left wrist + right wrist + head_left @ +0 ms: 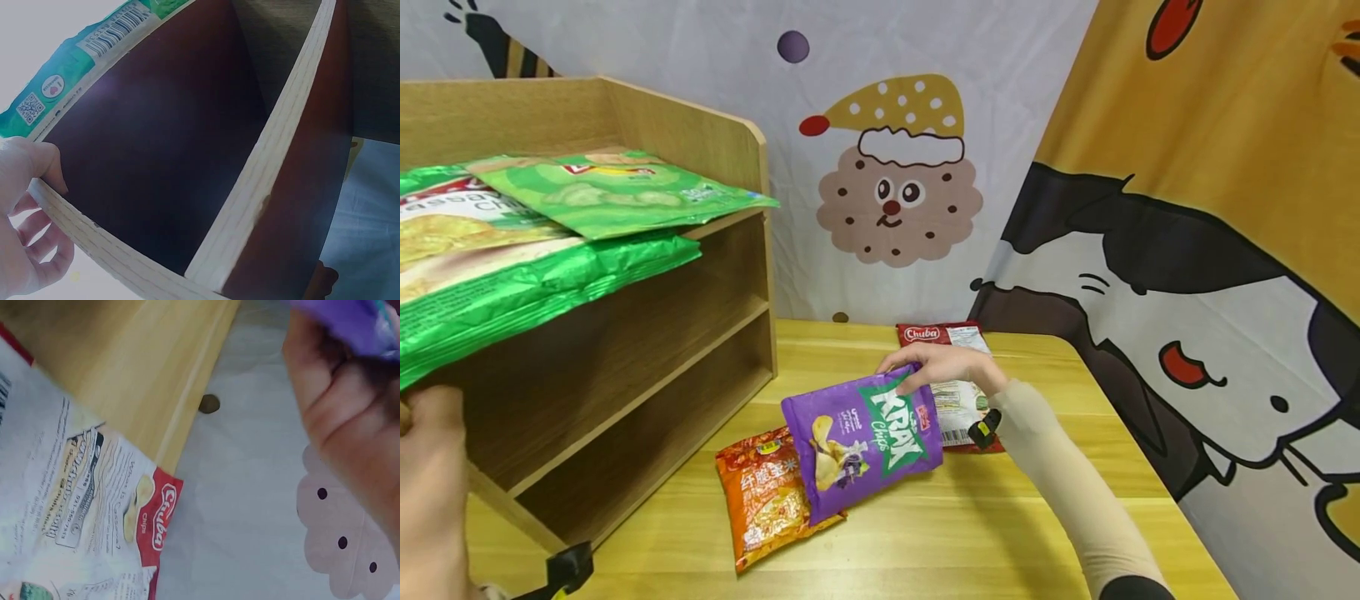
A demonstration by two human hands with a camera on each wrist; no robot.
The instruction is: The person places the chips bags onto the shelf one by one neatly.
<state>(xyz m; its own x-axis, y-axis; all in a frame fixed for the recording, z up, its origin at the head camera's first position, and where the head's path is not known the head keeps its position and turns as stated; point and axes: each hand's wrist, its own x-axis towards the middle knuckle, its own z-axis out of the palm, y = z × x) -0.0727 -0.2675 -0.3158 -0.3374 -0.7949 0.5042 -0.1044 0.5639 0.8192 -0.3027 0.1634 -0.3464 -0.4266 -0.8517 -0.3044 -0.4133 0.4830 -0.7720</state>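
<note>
Head view: purple bag (859, 448) partly hides orange packet (767, 504).

Wooden table (910, 550) bearing shelf (643, 395), orange packet (763, 492), Chuba bag (957, 408) (partly hidden)

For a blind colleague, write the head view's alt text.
A person's right grip holds a purple Krak Chips bag, partly covering an orange snack packet; a red Chuba bag lies behind on the table. The left grip holds a wooden shelf topped with green chip bags.
</note>
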